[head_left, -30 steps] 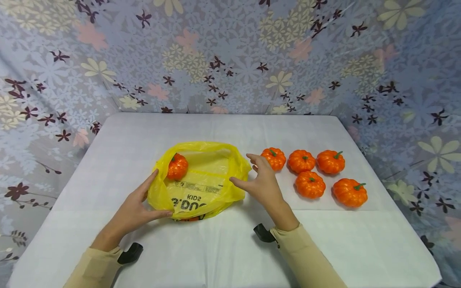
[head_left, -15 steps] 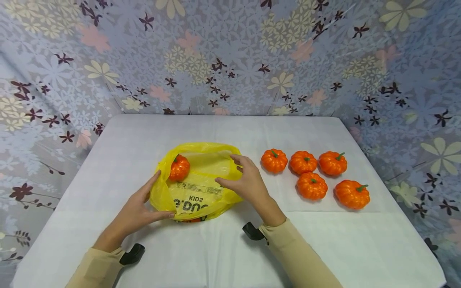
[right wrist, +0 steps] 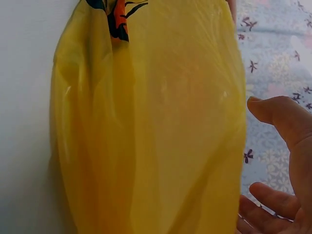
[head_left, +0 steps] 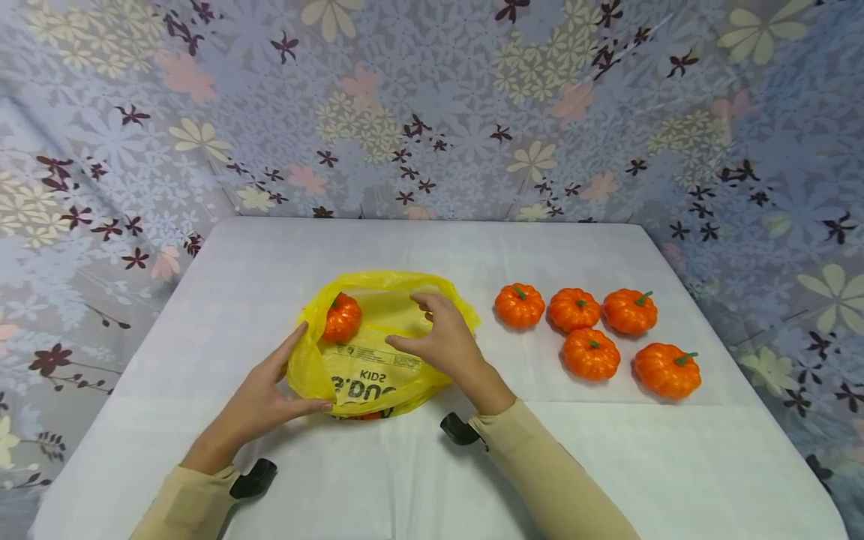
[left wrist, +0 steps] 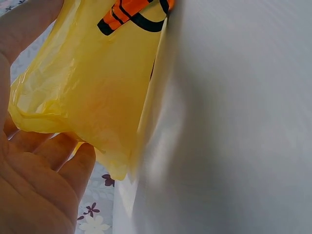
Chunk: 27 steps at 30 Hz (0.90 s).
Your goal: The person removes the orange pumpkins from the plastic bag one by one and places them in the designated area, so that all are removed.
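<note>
A yellow plastic bag [head_left: 385, 281] lies on its side, its mouth spread towards me and dark print showing inside. One small orange pumpkin [head_left: 343, 319] sits within, by the left wall. My left hand [head_left: 253, 401] holds the bag's left end, thumb on the near rim and fingers on the left rim. In the left wrist view its fingers [left wrist: 56, 151] bend against the bag's crumpled edge. Over the right half of the mouth hovers my right hand [head_left: 445, 345], nothing in it, thumb and fingers apart. The right wrist view shows its thumb [right wrist: 285, 114] beside the yellow plastic.
Several more orange pumpkins with green stems, the nearest to the bag being one pumpkin [head_left: 519, 306], stand to its right on a white-covered table [head_left: 607, 465]. A floral cloth [head_left: 432, 112] hangs behind the table and at its sides.
My right hand has moved left, from beside the bag's right rim to over its mouth. The left hand has kept its place on the bag. The whole head view has shifted slightly.
</note>
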Motion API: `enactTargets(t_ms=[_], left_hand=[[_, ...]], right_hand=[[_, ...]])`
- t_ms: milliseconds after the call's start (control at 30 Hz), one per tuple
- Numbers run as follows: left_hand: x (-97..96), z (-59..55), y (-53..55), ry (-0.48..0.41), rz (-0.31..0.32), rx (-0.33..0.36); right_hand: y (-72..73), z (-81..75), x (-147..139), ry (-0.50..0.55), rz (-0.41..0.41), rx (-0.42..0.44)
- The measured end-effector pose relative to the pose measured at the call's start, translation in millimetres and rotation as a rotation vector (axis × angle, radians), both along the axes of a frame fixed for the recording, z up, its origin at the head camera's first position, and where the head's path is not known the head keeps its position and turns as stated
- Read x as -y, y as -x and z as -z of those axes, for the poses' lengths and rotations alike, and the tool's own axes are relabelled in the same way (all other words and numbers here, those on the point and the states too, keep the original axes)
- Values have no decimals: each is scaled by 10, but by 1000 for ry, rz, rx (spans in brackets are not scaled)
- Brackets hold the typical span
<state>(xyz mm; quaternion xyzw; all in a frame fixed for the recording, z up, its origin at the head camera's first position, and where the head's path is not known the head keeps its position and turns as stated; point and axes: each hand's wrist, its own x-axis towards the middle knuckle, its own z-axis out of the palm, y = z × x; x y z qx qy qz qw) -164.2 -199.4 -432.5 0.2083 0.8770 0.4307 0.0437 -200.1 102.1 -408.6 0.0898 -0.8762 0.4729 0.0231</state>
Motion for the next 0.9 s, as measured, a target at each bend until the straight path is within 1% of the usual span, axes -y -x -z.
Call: enactTargets(t_ms=[200, 333, 600, 733, 900], left_hand=[[3, 3, 9, -7, 2, 4], [-5, -7, 4, -11, 4, 2], [-10, 13, 16, -11, 0, -5], [-16, 31, 29, -38, 2, 29], [-11, 45, 34, -79, -6, 72]], right_hand=[[55, 42, 107, -12, 0, 38], [80, 42, 174, -12, -9, 77], [156, 60, 290, -43, -44, 101], [194, 84, 355, -62, -62, 116], [260, 131, 457, -85, -95, 110]])
